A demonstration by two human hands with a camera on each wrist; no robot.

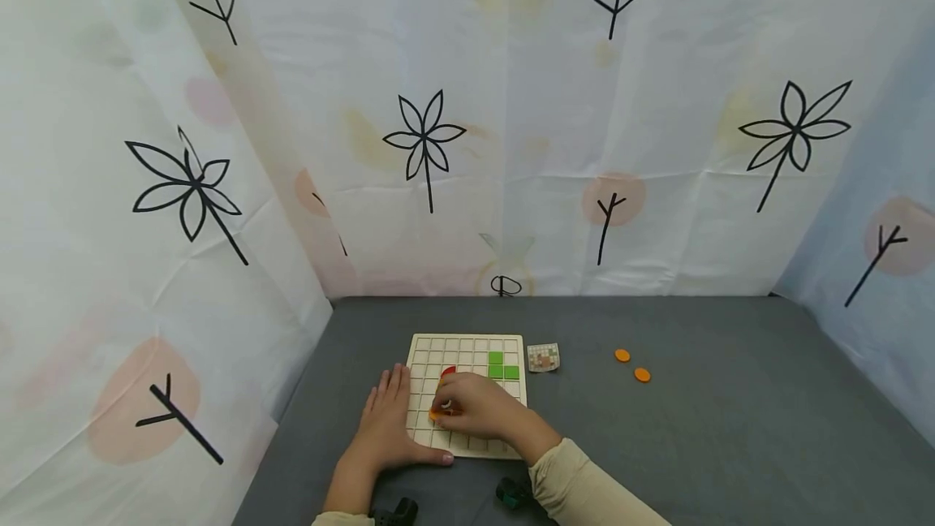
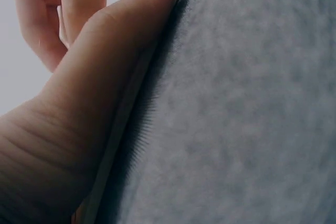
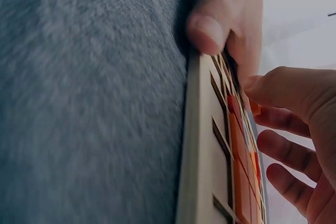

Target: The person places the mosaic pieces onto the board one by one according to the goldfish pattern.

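A pale wooden grid board (image 1: 467, 345) lies on the grey table. Along its left side and near edge rests my left hand (image 1: 383, 433), fingers straight, with the thumb (image 2: 118, 35) lying against the board's edge. My right hand (image 1: 482, 406) is over the board's left-middle part, pinching a small orange piece (image 3: 255, 108) between thumb and forefinger; its other fingers are loosely bent. A red piece (image 1: 448, 369) peeks out beyond that hand, which hides several coloured pieces under it. Green squares (image 1: 496, 365) fill cells near the far right corner.
A small card with a printed grid (image 1: 544, 358) lies just right of the board. Two orange discs, one farther (image 1: 622, 355) and one nearer (image 1: 642, 375), are on the table to the right. Patterned cloth (image 1: 540, 209) hangs behind the table and at both sides.
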